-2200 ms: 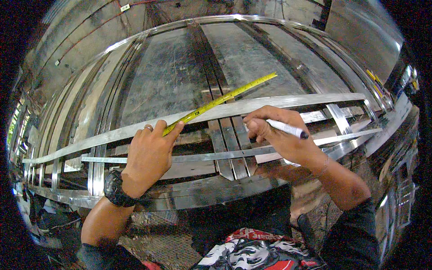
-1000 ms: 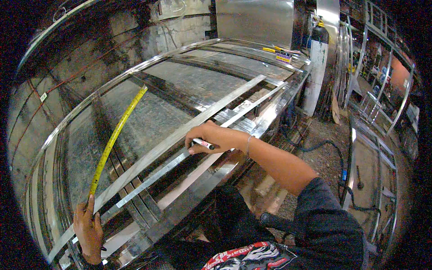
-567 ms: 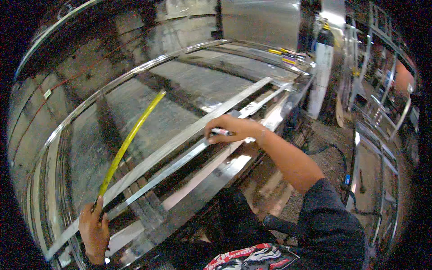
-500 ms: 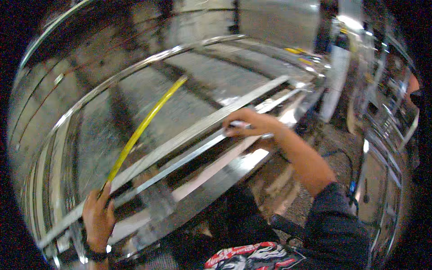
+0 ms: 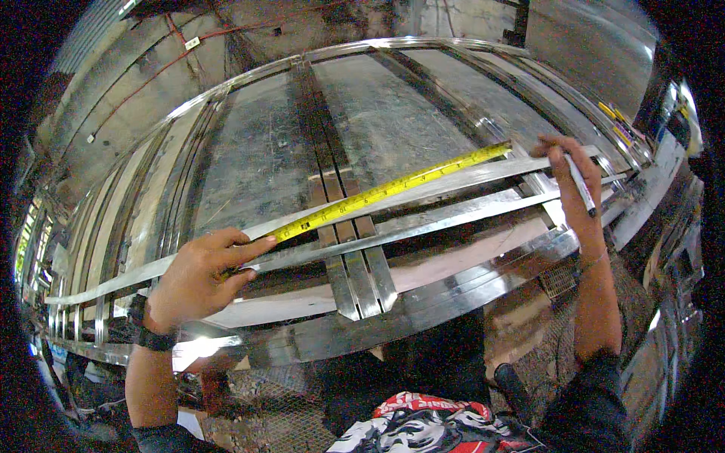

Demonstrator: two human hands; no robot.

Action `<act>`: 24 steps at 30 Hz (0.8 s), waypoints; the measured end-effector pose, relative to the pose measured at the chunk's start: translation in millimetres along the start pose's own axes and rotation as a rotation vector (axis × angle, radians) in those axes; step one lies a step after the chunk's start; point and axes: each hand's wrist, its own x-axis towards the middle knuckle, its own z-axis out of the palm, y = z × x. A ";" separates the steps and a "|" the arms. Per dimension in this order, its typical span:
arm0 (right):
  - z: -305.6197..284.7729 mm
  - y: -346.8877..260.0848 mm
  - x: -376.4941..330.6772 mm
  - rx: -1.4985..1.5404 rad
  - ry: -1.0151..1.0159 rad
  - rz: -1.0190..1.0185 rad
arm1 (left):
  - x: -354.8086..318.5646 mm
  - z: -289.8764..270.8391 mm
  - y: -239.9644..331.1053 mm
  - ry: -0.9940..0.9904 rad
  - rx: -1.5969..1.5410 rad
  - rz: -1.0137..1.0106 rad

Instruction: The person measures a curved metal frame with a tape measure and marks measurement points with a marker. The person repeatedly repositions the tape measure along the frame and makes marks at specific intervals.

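My left hand, a dark band on its wrist, is closed at the near end of a yellow tape measure; any case is hidden by the hand. The blade reaches rightward over a long silvery metal strip, and its free tip lies just short of my right hand. Tucked in that right hand is a white marker pen with a dark end, while the fingers curl above the strip's right end. A second thin metal strip runs nearer to me, about parallel.
Under the strips lies a large metal frame with several crossbars around grey panels. Short channel pieces cross beneath both strips. Yellow-handled tools rest at the far right. A concrete wall stands behind.
The tape blade has swung from a steep slant over the panel down to lie along the strip. My right hand has moved right, near the blade's tip. The view has shifted and sharpened.
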 end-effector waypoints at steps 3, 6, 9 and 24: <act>17.9 -40.0 14.5 -0.047 0.084 -0.114 | 9.4 -6.4 -6.3 -0.060 -0.131 -0.002; 43.1 -52.1 33.8 -0.056 -0.090 -0.350 | 15.8 -1.1 -12.8 -0.086 -0.180 -0.016; 69.7 -55.9 41.4 -0.065 -0.289 -0.377 | 16.6 11.9 -20.4 -0.103 -0.202 0.024; 110.5 -23.2 24.7 0.173 -0.811 -0.177 | 13.3 20.5 -21.7 -0.187 -0.034 0.000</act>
